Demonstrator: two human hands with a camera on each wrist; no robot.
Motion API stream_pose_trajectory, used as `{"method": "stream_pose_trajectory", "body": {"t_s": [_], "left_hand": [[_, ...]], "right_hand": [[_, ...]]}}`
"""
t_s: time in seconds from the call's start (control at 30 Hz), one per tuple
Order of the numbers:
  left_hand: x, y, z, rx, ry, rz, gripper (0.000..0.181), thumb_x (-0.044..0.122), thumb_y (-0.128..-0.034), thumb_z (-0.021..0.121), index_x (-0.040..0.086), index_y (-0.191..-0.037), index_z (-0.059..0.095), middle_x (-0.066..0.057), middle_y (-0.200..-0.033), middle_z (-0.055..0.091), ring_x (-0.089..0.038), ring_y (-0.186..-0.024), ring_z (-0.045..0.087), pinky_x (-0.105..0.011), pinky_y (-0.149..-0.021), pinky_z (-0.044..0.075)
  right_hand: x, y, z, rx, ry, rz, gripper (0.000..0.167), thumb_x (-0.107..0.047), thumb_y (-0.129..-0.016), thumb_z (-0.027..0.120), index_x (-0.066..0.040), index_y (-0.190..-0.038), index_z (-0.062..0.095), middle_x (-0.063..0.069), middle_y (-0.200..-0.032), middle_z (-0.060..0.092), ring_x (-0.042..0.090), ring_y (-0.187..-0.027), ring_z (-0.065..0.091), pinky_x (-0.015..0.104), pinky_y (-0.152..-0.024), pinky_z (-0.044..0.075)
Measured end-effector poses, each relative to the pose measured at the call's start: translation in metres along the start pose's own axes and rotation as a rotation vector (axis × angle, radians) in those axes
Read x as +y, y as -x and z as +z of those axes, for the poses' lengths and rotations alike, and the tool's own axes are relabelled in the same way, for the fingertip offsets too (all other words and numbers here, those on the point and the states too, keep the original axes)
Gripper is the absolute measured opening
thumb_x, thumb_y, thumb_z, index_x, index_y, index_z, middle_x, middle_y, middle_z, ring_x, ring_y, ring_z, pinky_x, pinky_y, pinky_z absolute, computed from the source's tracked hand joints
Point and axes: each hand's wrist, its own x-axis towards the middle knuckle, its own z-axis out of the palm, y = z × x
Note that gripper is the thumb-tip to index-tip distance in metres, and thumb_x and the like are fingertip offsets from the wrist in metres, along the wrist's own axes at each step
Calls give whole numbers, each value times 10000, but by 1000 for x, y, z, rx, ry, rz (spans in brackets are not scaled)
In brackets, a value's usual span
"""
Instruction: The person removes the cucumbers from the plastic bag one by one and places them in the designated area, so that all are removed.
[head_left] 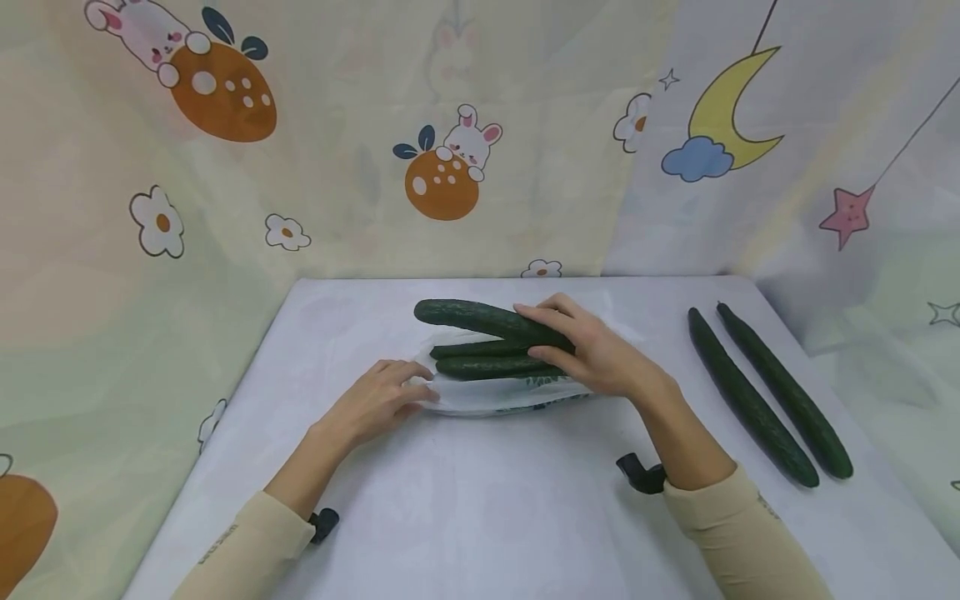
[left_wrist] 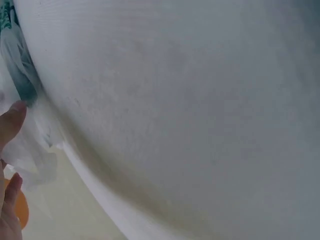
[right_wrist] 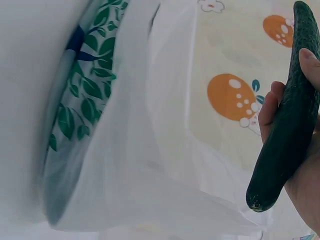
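In the head view my right hand (head_left: 592,350) grips a dark green cucumber (head_left: 472,317) near its right end, its left end raised. Below it, two more cucumbers (head_left: 483,367) lie side by side in the mouth of a white plastic bag (head_left: 480,398) with green leaf print. The right wrist view shows the gripped cucumber (right_wrist: 285,135) between thumb and fingers, beside the bag (right_wrist: 130,165). My left hand (head_left: 378,400) holds the left edge of the bag with bent fingers. Only its fingertips (left_wrist: 15,112) show at the bag in the left wrist view.
Two loose cucumbers (head_left: 750,396) lie nearly parallel at the right of the white table (head_left: 480,500). A printed cloth (head_left: 337,167) hangs behind and along the sides. Dark devices (head_left: 641,473) are worn at both wrists.
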Motion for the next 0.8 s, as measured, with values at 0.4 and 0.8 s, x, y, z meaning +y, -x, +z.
{"method": "stream_pose_trajectory", "body": {"t_s": [0.4, 0.8], "left_hand": [[3, 2, -1, -12, -27, 53, 246, 173, -887, 818, 285, -1104, 790, -10, -1262, 675, -232, -1200, 632, -470, -1036, 503], [4, 4, -4, -30, -13, 40, 200, 171, -884, 819, 265, -1061, 811, -6, -1241, 676, -228, -1186, 638, -457, -1037, 504]], "right_hand": [[-13, 8, -30, 64, 28, 8, 643, -36, -945, 724, -92, -1534, 471, 44, -1313, 534, 116, -1106, 542, 215, -898, 461], [-6, 48, -66, 186, 76, 166, 693, 26, -932, 715, -158, -1550, 463, 55, -1401, 543, 53, -1177, 520, 114, -897, 448]]}}
